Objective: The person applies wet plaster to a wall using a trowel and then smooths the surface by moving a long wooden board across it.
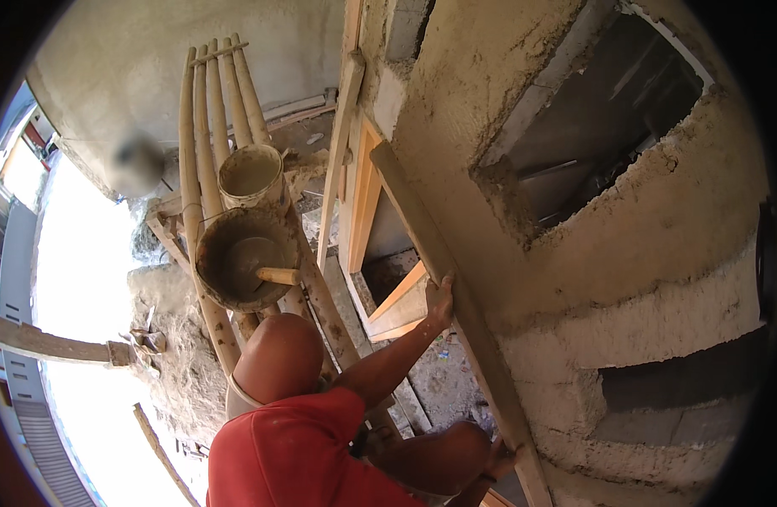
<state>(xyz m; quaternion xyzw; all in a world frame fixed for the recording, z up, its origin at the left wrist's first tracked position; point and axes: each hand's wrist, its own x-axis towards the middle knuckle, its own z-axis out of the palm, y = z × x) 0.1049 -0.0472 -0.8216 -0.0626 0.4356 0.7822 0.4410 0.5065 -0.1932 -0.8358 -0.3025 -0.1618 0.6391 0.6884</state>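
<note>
A long wooden board [481,363] lies slantwise along the edge of a plastered wall [558,291]. My left hand [440,302] is closed on the board's edge around its middle. Lower down, my right hand [500,460] grips the same board; its fingers are partly hidden. My bent knees and red sleeve show beside the bamboo poles [315,291]. On these poles stands a bucket [209,287] with wet grey mix inside, and a tool with a wooden handle [279,276] rests in it. Behind it is a second bucket [274,188] holding greyish-brown contents.
An orange-brown wooden frame [366,211] stands left of the board. The wall has large rough-edged openings [608,118]. Rubble and scraps cover the ground [446,380] below. A wooden beam [54,342] crosses at left, beside a bright open area.
</note>
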